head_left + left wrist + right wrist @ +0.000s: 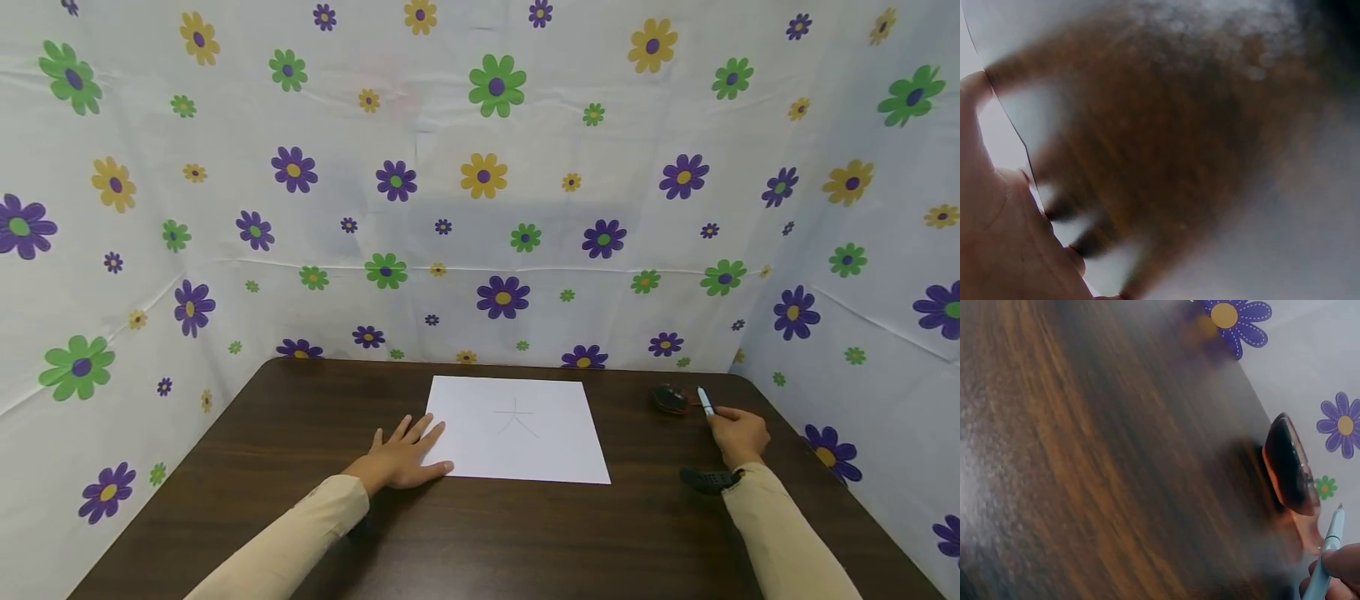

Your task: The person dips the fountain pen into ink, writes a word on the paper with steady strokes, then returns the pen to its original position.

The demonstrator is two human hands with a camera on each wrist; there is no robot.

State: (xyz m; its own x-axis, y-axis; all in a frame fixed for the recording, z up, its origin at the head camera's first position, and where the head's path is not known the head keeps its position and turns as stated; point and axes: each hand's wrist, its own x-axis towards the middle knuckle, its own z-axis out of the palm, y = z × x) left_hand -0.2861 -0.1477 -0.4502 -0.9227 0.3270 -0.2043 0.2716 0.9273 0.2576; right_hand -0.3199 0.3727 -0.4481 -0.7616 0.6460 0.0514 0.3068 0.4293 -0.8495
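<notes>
A white sheet of paper [465,433] lies on the dark wooden table, with thin strokes drawn on it like the character 大. My left hand [397,462] rests palm down with spread fingers at the sheet's left edge, the fingertips on or beside the paper. In the left wrist view the fingers [1007,225] show at the left side; much of the rest is blurred. Off to the right of the paper, my right hand [738,436] grips a pale blue pen [1334,534], its tip pointing away from me. That hand is above the table's right side.
Just left of the pen is a dark oval thing [670,398] with a reddish handle, perhaps a brush. The brown table [525,533] meets a white flowered cloth [450,233] at the back and sides. A black band [705,481] circles my right wrist.
</notes>
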